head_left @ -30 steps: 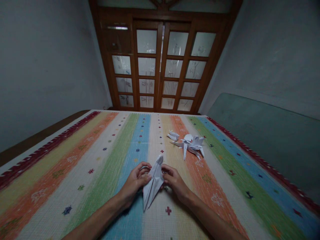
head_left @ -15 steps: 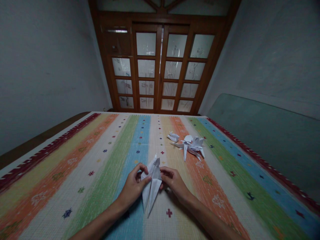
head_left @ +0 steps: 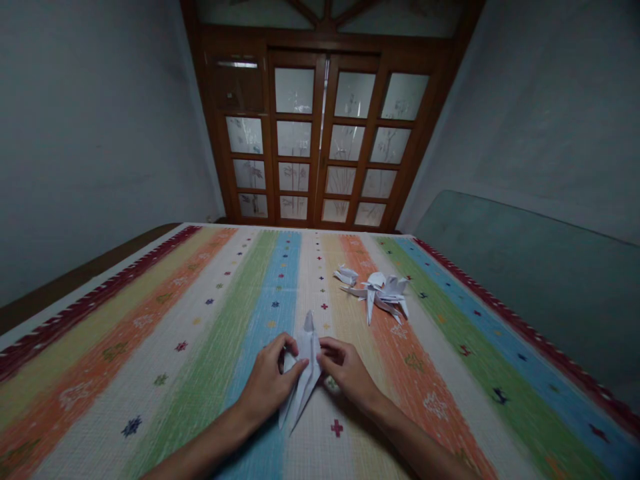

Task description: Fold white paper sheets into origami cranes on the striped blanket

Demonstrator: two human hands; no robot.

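Observation:
A white, partly folded paper piece (head_left: 303, 373) with long pointed ends lies low over a striped, many-coloured cloth (head_left: 150, 333). My left hand (head_left: 270, 381) pinches its left side with thumb and fingers closed on the paper. From the right, my right hand (head_left: 347, 373) grips the other side, fingers curled on the fold. Both forearms reach in from the bottom edge.
Further back on the cloth lie folded white paper figures (head_left: 383, 293) and a smaller one (head_left: 346, 273). A wooden door with frosted glass panes (head_left: 325, 133) stands beyond. A dull green padded surface (head_left: 525, 280) runs along the right; grey walls enclose both sides.
The paper piece has come down closer to the cloth and its upper tip has narrowed. Both hands have shifted slightly toward me, keeping their hold.

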